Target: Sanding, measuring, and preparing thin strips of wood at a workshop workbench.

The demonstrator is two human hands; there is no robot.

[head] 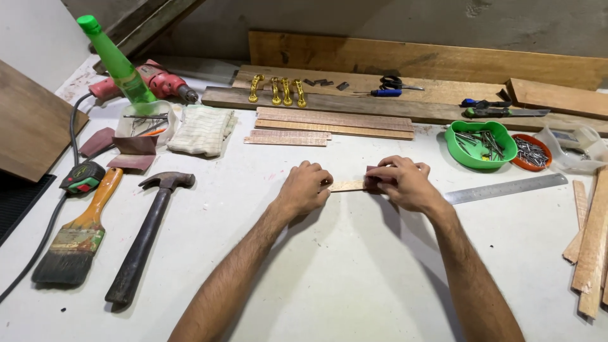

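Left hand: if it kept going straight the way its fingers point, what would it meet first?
The left hand points up and right along the small wooden strip it holds down. It would probably first meet the right hand gripping that strip's other end, though depth is unclear.

pale wood strip (347, 185), green bowl (479, 144), green bottle (117, 61), red drill (155, 80), orange-handled brush (79, 231), gold handles (277, 90)
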